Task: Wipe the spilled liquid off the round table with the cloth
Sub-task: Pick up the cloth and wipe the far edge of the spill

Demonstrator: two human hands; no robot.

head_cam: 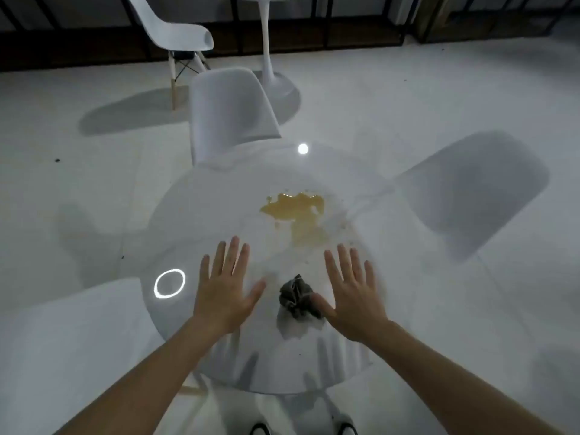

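A yellow-brown spill spreads over the middle of the round white table, with small droplets around it. A crumpled dark grey cloth lies on the near part of the table, below the spill. My left hand hovers flat and open to the left of the cloth, fingers spread. My right hand is flat and open on the cloth's right, its thumb touching or just over the cloth's edge. Neither hand holds anything.
A white chair is tucked in at the table's far side, another at the right and one at the near left. Further back stand a white chair and a pedestal table leg. My shoes show below.
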